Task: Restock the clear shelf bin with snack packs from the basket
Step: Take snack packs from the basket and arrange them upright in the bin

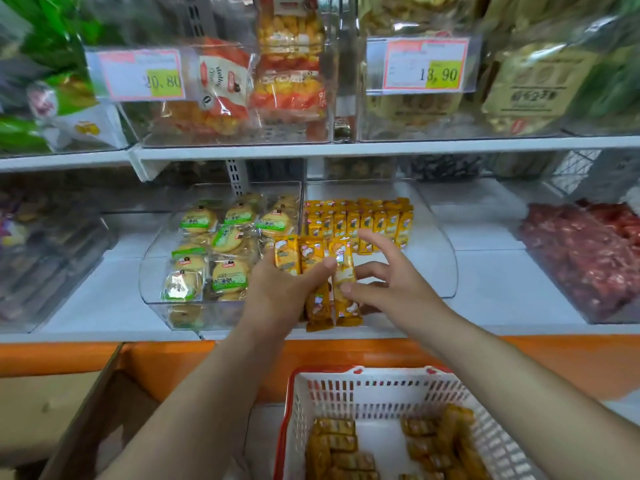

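Observation:
My left hand (280, 292) grips a bunch of yellow snack packs (313, 258) upright at the front of the clear shelf bin (440, 244). My right hand (388, 278) is beside them with fingers spread, its thumb and fingertips touching one pack (343, 271). Rows of the same yellow packs (360, 220) stand at the back of the bin. Below, a white basket with a red rim (346, 389) holds several more yellow packs (339, 445).
A neighbouring clear bin (152, 271) on the left holds green-labelled round cakes. A bin of red packs (581, 258) sits to the right. Price tags and bagged snacks fill the upper shelf (381, 147). A cardboard box (104, 410) stands left of the basket.

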